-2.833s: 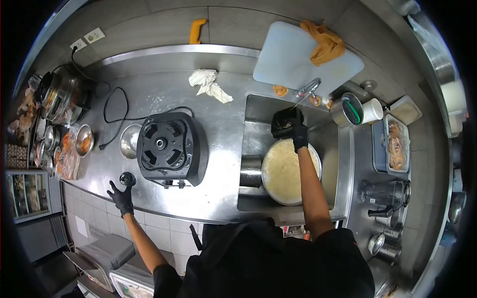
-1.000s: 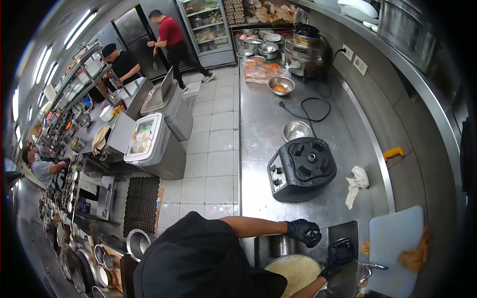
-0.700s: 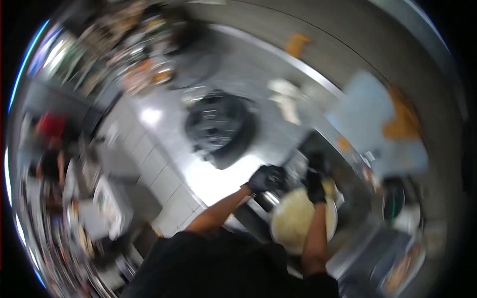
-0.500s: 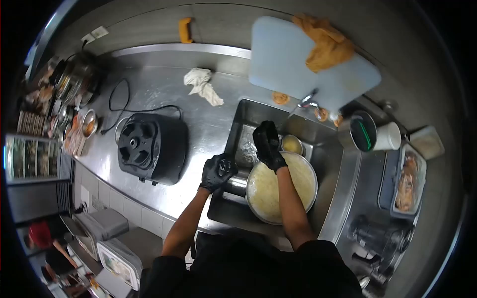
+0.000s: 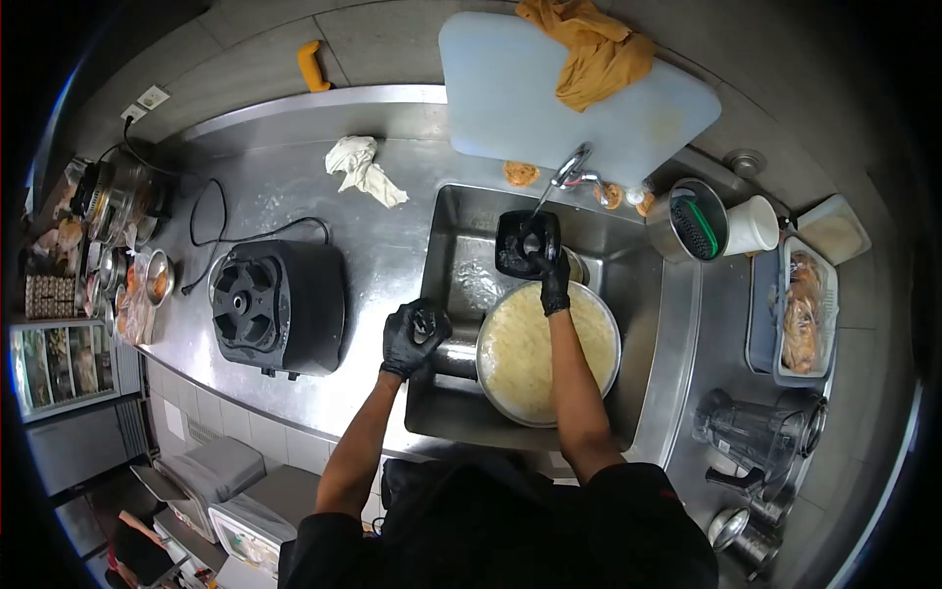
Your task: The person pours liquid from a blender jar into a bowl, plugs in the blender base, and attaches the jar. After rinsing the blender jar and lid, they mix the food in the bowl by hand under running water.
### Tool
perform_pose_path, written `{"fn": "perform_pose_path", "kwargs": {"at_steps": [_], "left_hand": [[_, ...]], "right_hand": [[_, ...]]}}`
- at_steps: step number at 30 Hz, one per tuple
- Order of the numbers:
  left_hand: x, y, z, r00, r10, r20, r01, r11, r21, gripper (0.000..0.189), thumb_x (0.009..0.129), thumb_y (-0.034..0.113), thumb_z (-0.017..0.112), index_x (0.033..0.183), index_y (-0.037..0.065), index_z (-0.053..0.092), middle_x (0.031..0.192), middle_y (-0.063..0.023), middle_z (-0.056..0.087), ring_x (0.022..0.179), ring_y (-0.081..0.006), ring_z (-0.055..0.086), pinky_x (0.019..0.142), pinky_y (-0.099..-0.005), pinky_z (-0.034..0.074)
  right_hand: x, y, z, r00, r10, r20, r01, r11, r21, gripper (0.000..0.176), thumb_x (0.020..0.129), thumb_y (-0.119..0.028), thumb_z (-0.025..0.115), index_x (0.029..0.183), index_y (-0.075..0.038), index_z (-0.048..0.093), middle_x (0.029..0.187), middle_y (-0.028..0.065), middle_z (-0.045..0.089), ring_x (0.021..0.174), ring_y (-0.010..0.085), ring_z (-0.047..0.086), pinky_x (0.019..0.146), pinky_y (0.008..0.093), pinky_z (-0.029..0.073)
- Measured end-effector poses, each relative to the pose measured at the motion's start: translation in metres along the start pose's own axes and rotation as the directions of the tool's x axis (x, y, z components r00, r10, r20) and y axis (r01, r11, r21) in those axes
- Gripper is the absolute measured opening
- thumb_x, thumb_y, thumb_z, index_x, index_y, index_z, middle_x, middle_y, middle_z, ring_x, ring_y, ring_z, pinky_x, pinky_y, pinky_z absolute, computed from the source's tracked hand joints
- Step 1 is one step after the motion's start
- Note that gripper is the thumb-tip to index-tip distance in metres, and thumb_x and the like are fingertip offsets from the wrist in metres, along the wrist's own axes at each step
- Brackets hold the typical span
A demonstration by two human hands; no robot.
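Note:
Both my hands wear black gloves. My right hand [image 5: 552,285] holds a black square lid [image 5: 525,240] upright over the steel sink [image 5: 456,285], just below the faucet [image 5: 569,169]. My left hand [image 5: 412,336] is closed around a small black round cap [image 5: 424,320] at the sink's left rim. A big round steel bowl of pale yellow mash [image 5: 548,353] fills the sink under my right forearm. A smaller steel container lies partly hidden between the bowl and my left hand.
A black blender base [image 5: 275,306] stands on the counter left of the sink, with a white rag [image 5: 361,169] behind it. A white cutting board [image 5: 569,98] with an orange cloth [image 5: 594,49] leans at the back. A blender jar [image 5: 756,437], a white cup [image 5: 754,224] and a food tray [image 5: 805,309] sit right.
The view swung left toward the kitchen aisle and back to the sink. My left hand came from the counter's front edge to the sink rim with the cap. My right hand stayed at the sink.

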State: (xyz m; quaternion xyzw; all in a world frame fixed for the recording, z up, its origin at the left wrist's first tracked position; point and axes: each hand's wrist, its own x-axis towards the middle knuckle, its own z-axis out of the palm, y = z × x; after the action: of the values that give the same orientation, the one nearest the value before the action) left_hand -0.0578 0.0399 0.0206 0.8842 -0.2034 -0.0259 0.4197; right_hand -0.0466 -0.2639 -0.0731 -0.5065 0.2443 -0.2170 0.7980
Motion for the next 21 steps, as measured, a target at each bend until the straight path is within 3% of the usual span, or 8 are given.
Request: {"fn": "perform_pose_path", "kwargs": {"at_steps": [3, 6, 9, 11, 14, 18, 19, 21], "left_hand": [[0.002, 0.001, -0.002, 1.0, -0.027, 0.017, 0.027, 0.999, -0.03, 0.052, 0.067, 0.028, 0.074, 0.112, 0.01, 0.055, 0.092, -0.0101, 0.061, 0.081, -0.0278, 0.058, 0.075, -0.0385, 0.046], [0.002, 0.001, -0.002, 1.0, -0.013, 0.014, 0.013, 1.0, 0.028, 0.052, 0.066, 0.027, 0.075, 0.111, 0.01, 0.055, 0.096, -0.011, 0.061, 0.085, -0.0285, 0.059, 0.076, -0.0388, 0.046], [0.005, -0.003, -0.002, 1.0, 0.01, 0.014, -0.01, 1.0, -0.024, 0.053, 0.066, 0.027, 0.075, 0.111, 0.01, 0.055, 0.095, -0.0109, 0.062, 0.085, -0.0283, 0.059, 0.076, -0.0387, 0.046], [0.004, -0.004, -0.001, 0.999, -0.005, 0.041, 0.005, 1.0, -0.001, 0.053, 0.066, 0.025, 0.075, 0.112, 0.009, 0.054, 0.09, -0.0101, 0.062, 0.081, -0.0271, 0.059, 0.076, -0.038, 0.046], [0.003, 0.0, -0.001, 1.0, -0.005, 0.017, 0.005, 1.0, -0.013, 0.052, 0.066, 0.026, 0.075, 0.111, 0.009, 0.054, 0.088, -0.009, 0.062, 0.079, -0.026, 0.058, 0.075, -0.0372, 0.046], [0.005, -0.002, 0.0, 0.999, 0.012, -0.03, -0.011, 1.0, 0.029, 0.05, 0.063, 0.029, 0.078, 0.103, 0.008, 0.057, 0.084, -0.011, 0.062, 0.078, -0.0285, 0.061, 0.071, -0.0384, 0.049], [0.006, -0.001, -0.001, 0.999, 0.008, -0.032, -0.007, 0.999, 0.032, 0.05, 0.063, 0.029, 0.078, 0.103, 0.008, 0.057, 0.084, -0.011, 0.062, 0.078, -0.0285, 0.061, 0.071, -0.0384, 0.049], [0.007, 0.001, -0.003, 0.998, 0.046, -0.033, -0.045, 0.998, 0.036, 0.051, 0.063, 0.029, 0.078, 0.105, 0.008, 0.057, 0.087, -0.0111, 0.062, 0.079, -0.0284, 0.061, 0.071, -0.0385, 0.048]], "right_hand": [[0.005, 0.017, -0.001, 0.996, 0.056, 0.064, -0.054, 0.998, -0.031, 0.047, 0.07, -0.001, 0.068, 0.115, -0.004, 0.054, 0.102, 0.0046, 0.059, 0.092, 0.0153, 0.056, 0.075, 0.0266, 0.047], [0.001, 0.021, 0.009, 0.99, 0.104, 0.096, -0.128, 0.945, 0.3, 0.048, 0.074, -0.005, 0.067, 0.12, -0.005, 0.052, 0.103, 0.0039, 0.06, 0.097, 0.0146, 0.056, 0.081, 0.0269, 0.046], [0.003, -0.016, 0.045, 0.994, -0.1, 0.048, 0.086, 0.966, 0.245, 0.046, 0.082, -0.013, 0.061, 0.126, -0.007, 0.049, 0.106, 0.0031, 0.06, 0.102, 0.0132, 0.054, 0.086, 0.0279, 0.045], [0.027, 0.01, 0.029, 0.95, 0.27, 0.16, -0.299, 0.934, 0.199, 0.037, 0.087, -0.021, 0.056, 0.122, -0.009, 0.052, 0.104, 0.0028, 0.061, 0.097, 0.0144, 0.057, 0.084, 0.031, 0.047], [0.042, 0.015, 0.034, 0.861, 0.467, 0.201, -0.507, 0.758, 0.41, 0.028, 0.087, -0.024, 0.056, 0.112, -0.01, 0.058, 0.098, 0.0041, 0.062, 0.09, 0.0171, 0.059, 0.081, 0.0332, 0.049], [0.056, 0.045, 0.028, 0.905, 0.393, 0.16, -0.409, 0.705, 0.58, 0.021, 0.085, -0.025, 0.06, 0.1, -0.011, 0.06, 0.088, 0.0044, 0.063, 0.084, 0.0196, 0.06, 0.075, 0.0355, 0.051], [0.054, 0.048, 0.029, 0.956, 0.289, 0.055, -0.272, 0.799, 0.537, 0.025, 0.086, -0.025, 0.056, 0.104, -0.009, 0.06, 0.098, 0.008, 0.063, 0.093, 0.0232, 0.059, 0.085, 0.0398, 0.049], [0.054, 0.046, 0.021, 0.929, 0.364, 0.059, -0.319, 0.713, 0.624, 0.026, 0.086, -0.025, 0.055, 0.106, -0.01, 0.059, 0.103, 0.0088, 0.061, 0.097, 0.0244, 0.058, 0.089, 0.0411, 0.047]]}}
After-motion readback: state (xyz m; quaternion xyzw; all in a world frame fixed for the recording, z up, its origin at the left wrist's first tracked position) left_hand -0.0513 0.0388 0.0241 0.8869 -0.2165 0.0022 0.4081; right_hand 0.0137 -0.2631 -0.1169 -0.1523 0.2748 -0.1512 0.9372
